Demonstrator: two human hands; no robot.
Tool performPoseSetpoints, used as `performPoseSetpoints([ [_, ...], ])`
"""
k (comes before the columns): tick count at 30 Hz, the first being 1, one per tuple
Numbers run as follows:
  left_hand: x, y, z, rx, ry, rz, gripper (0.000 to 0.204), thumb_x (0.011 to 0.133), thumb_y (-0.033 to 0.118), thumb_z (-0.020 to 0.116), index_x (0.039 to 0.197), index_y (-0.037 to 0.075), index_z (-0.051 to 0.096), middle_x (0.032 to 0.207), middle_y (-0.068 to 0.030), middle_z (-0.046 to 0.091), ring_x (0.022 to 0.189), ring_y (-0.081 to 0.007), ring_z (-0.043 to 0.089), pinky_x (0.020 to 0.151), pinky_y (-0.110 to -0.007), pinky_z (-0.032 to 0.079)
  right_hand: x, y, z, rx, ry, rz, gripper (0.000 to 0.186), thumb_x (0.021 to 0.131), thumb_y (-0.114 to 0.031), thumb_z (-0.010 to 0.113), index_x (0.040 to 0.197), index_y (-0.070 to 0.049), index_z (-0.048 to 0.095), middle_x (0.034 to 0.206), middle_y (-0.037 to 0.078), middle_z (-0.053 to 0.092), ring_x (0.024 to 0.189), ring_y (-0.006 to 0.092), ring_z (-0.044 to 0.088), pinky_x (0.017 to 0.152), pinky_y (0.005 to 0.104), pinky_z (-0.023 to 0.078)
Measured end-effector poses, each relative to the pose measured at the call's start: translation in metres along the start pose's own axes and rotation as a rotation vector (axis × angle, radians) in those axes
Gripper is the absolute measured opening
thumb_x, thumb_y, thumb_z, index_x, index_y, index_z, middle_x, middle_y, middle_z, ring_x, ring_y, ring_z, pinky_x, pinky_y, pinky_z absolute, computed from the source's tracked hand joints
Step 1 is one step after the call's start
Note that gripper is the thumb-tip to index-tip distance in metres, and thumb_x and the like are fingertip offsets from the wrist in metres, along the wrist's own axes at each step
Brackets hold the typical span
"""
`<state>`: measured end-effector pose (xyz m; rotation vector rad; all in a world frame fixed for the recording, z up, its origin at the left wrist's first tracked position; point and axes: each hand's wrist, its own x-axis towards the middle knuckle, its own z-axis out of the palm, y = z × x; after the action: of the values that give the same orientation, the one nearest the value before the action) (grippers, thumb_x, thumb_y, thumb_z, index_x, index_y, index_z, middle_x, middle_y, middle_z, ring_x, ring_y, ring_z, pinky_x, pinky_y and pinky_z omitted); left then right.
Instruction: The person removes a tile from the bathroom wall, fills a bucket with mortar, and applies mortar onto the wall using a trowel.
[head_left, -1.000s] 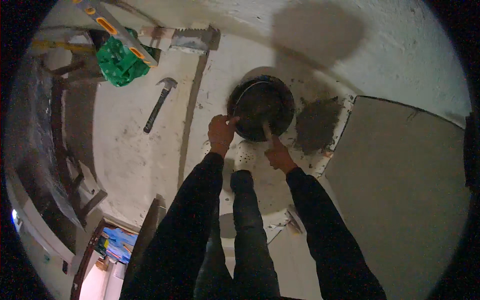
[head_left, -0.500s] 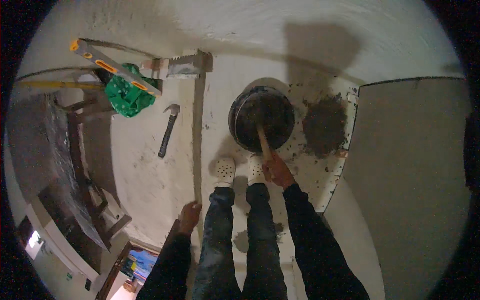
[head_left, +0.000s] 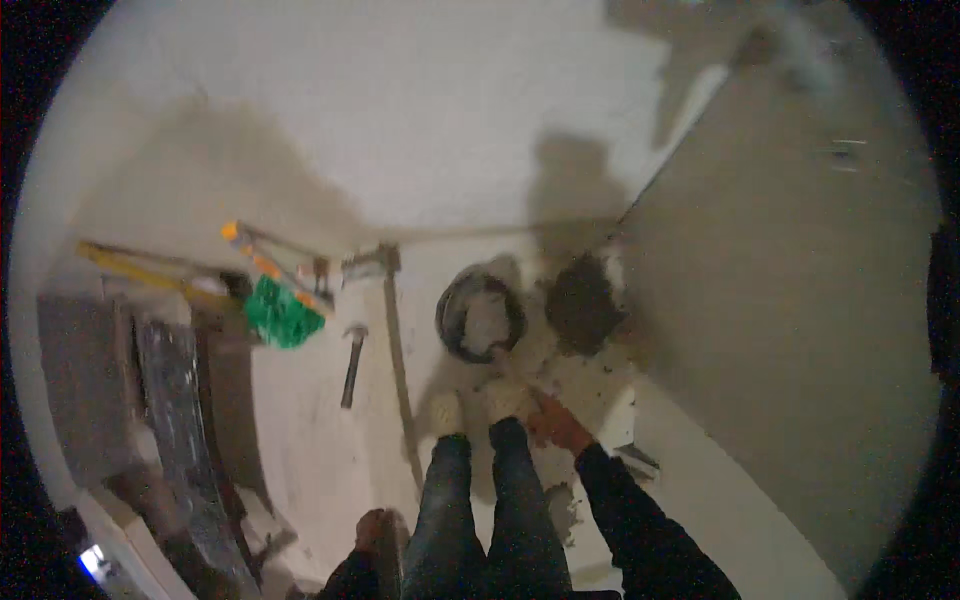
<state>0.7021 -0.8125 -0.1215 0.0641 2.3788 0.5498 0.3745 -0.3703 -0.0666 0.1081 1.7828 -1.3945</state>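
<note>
A round black bucket (head_left: 452,318) stands on the floor in front of my feet. Inside it is a pale grey patch (head_left: 487,318), too blurred to tell whether it is a blade or mortar. My right hand (head_left: 558,425) is closed around the wooden handle (head_left: 512,366) of a tool that reaches to the bucket's near rim. Down at the left, beside my leg, hangs my left hand (head_left: 370,530); motion blur hides its fingers. A claw hammer (head_left: 352,368) lies on the floor to the left.
Dark mortar (head_left: 585,305) is heaped right of the bucket. A green bag (head_left: 283,312) lies at the left under a spirit level (head_left: 265,262); a notched trowel (head_left: 368,263) rests nearby. A dark plank bench (head_left: 180,400) stands far left. A wall panel (head_left: 770,270) rises at the right.
The view has tilted upward, so the floor things sit lower in it. A pale grey patch now shows inside the bucket. My right hand keeps its grip on the wooden handle.
</note>
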Motion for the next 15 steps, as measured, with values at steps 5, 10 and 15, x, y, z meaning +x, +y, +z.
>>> performPoseSetpoints([
  [5,0.037,0.006,-0.091,0.073,0.275,0.222,0.017,0.085,0.020,0.050,0.089,0.011,0.063,0.080,-0.0126,0.063,0.078,-0.0303,0.062,0.065,-0.043,0.051,-0.111,-0.081,0.011,0.056,0.113,-0.158,0.071,0.083,-0.016,0.059,0.143,-0.004,0.024,0.071,0.005,0.060,0.057,0.0123,0.054,0.048,0.0281,0.044],
  [10,0.065,-0.002,-0.164,0.043,0.227,0.167,0.038,0.089,0.037,0.050,0.081,0.004,0.066,0.082,-0.0181,0.064,0.081,-0.0379,0.060,0.070,-0.047,0.048,-0.250,-0.221,0.026,0.019,0.104,-0.161,0.071,0.083,-0.017,0.057,0.144,-0.007,0.021,0.071,0.005,0.057,0.051,0.0122,0.051,0.044,0.0283,0.041],
  [15,0.089,0.058,-0.203,0.284,0.079,0.364,0.022,0.086,0.027,0.052,0.080,0.009,0.063,0.077,-0.0159,0.063,0.074,-0.0356,0.061,0.063,-0.047,0.049,-0.404,-0.327,0.029,0.352,0.148,-0.104,0.060,0.082,-0.021,0.063,0.134,-0.006,0.036,0.073,0.003,0.053,0.054,0.0119,0.052,0.045,0.0260,0.041],
])
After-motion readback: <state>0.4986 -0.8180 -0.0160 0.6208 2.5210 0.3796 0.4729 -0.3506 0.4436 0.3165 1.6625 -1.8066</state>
